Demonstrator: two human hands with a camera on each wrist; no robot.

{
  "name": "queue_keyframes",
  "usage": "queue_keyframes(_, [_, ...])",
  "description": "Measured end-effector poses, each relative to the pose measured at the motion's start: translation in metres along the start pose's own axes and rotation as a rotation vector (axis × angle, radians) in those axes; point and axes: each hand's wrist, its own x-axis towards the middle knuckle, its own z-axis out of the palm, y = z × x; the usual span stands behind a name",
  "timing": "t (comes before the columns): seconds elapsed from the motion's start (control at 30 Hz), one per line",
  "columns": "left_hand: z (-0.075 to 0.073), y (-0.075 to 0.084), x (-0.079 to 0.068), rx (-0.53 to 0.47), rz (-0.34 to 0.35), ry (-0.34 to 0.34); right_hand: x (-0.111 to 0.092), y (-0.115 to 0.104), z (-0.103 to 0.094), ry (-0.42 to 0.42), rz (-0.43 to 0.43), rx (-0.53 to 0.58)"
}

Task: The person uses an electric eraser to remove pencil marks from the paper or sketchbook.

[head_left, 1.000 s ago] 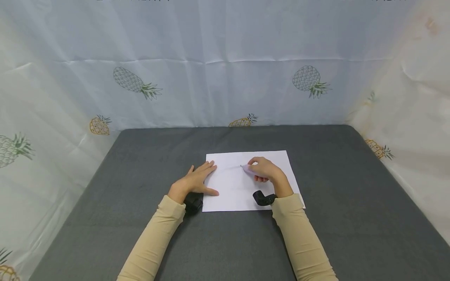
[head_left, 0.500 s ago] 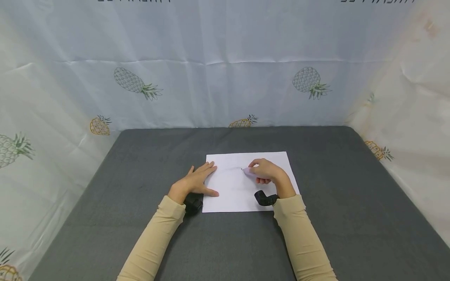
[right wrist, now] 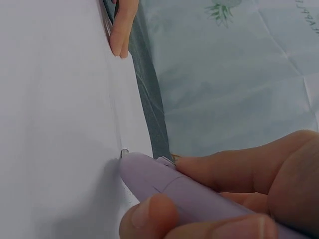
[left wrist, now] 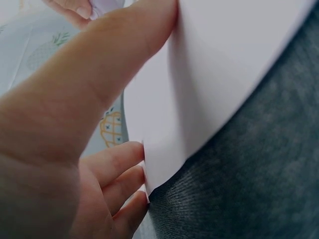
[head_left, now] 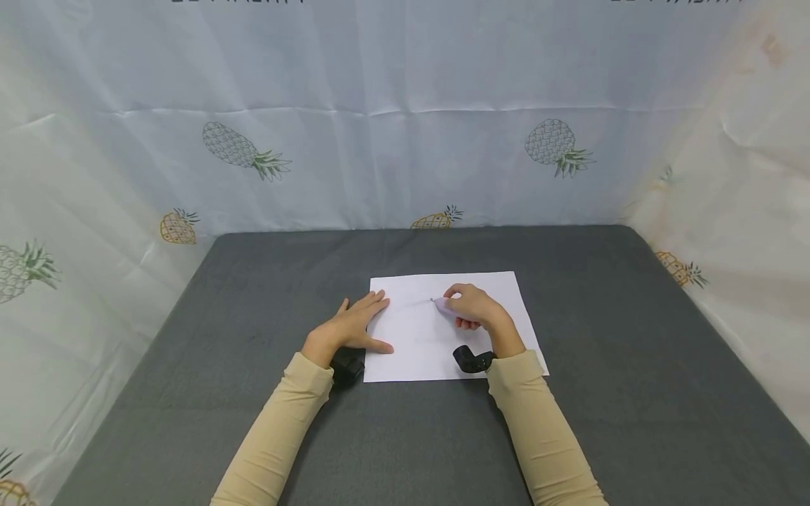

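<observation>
A white sheet of paper (head_left: 414, 362) lies on the dark grey cloth. My left hand (head_left: 351, 323) rests with spread fingers across its left edge, thumb toward the near corner. In the left wrist view the thumb (left wrist: 114, 45) and other fingertips press on the sheet. My right hand (head_left: 477, 306) pinches a light purple, thick pen-shaped tool (right wrist: 164, 184) with a short metal tip and a small raised slider. That tip meets the sheet near its middle, where a faint line runs off toward the left hand. The tool's rear end is hidden by the palm.
A dark grey cloth (head_left: 607, 422) covers the table. White curtains (head_left: 380, 70) with pineapple prints hang behind and at both sides. Black wrist cameras (head_left: 471, 360) sit under both wrists, the right one over the sheet's near edge.
The right hand and the purple tool shifted slightly nearer and right, then back a little to the left and away. The left hand and the sheet stay put.
</observation>
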Motion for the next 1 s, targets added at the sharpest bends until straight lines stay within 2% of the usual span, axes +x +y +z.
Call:
queue_keyframes(0.2, [0.0007,-0.0002,-0.0004,0.007,0.009,-0.004,-0.0013,0.0006,-0.0017,-0.037,0.024,0.002])
queue_keyframes(0.43, [0.0005,-0.0008,-0.0004,0.004,0.006,0.0,-0.004,0.0006,-0.0061,-0.068,0.017,-0.049])
queue_keyframes(0.77, [0.0018,-0.002,-0.0002,0.011,0.01,-0.003,-0.0069,0.0018,-0.0064,-0.061,0.012,-0.032])
queue_keyframes(1.0, [0.0002,0.0004,0.0002,0.01,-0.005,-0.004,-0.0047,-0.0009,-0.0029,-0.027,-0.002,0.007])
